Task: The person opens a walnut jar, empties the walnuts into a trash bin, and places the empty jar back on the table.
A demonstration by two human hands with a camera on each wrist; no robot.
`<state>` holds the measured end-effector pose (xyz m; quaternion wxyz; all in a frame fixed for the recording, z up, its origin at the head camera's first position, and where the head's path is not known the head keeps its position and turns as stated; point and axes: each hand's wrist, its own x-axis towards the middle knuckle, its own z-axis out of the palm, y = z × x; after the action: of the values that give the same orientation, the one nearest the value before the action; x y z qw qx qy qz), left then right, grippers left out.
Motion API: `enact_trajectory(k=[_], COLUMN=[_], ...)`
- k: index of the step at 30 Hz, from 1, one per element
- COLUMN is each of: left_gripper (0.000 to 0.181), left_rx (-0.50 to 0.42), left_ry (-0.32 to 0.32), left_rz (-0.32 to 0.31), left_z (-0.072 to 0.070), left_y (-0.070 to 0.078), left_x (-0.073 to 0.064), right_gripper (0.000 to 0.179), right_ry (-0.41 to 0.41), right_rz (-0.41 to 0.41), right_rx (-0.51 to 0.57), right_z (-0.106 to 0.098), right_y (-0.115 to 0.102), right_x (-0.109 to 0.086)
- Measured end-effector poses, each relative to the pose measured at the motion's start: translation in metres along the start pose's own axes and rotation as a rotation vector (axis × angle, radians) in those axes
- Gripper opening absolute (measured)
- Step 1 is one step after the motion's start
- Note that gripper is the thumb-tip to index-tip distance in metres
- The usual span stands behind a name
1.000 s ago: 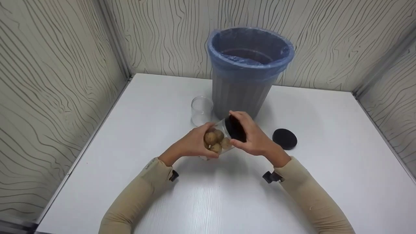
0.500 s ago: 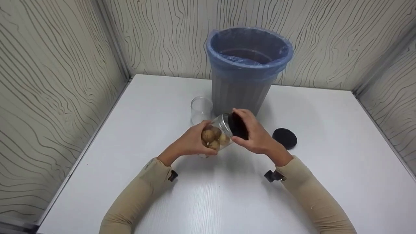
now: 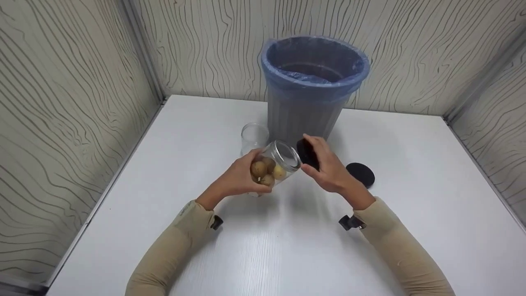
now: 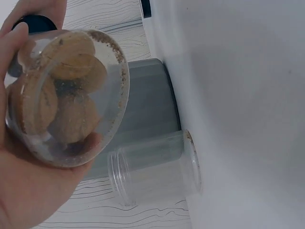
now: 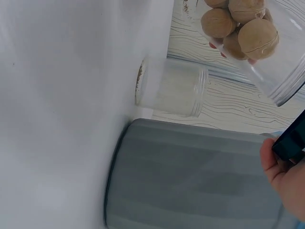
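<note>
My left hand [image 3: 236, 179] grips a clear jar [image 3: 269, 153] above the table, its open mouth tilted up and to the right. Several round brown walnuts [image 3: 259, 169] lie in its lower part; a seam shows on one walnut [image 5: 259, 39] in the right wrist view. Just right of the jar's mouth, my right hand [image 3: 332, 172] holds a black lid [image 3: 307, 154] by its edge, apart from the rim. Through the jar's base [image 4: 112, 114] in the left wrist view, brown crumbs show along the edge.
A grey bin [image 3: 304, 117] with a blue liner [image 3: 316, 92] stands at the back of the white table [image 3: 197, 135]. Left of it is a second, uncovered clear jar [image 3: 254, 133] with crumbs at its bottom. Another black lid [image 3: 361, 174] lies beyond my right wrist.
My right hand has lifted the black lid off the jar and moved it right. My left hand has shifted slightly left with the jar, and its mouth now shows uncovered.
</note>
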<state>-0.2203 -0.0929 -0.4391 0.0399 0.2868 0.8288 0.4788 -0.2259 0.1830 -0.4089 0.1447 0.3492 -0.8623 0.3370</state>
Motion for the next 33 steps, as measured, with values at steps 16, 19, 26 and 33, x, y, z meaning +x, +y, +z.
enact_trajectory(k=[16, 19, 26, 33], left_gripper=[0.096, 0.094, 0.102, 0.101], left_rx=[-0.010, -0.005, 0.011, 0.010], left_ry=[0.064, 0.072, 0.070, 0.075], left_rz=[0.003, -0.009, -0.054, -0.067], left_z=[-0.005, -0.005, -0.007, -0.008], left_y=[0.001, 0.000, -0.001, -0.001], left_x=[-0.001, -0.001, -0.001, -0.003], right_gripper=[0.072, 0.074, 0.078, 0.085], right_ry=[-0.076, -0.112, -0.191, -0.294], right_rz=[0.144, 0.188, 0.274, 0.345], right_rx=[-0.167, -0.216, -0.276, -0.320], right_z=[-0.013, -0.013, -0.012, -0.008], right_y=[0.018, 0.022, 0.037, 0.047], right_x=[-0.011, -0.013, -0.016, -0.018])
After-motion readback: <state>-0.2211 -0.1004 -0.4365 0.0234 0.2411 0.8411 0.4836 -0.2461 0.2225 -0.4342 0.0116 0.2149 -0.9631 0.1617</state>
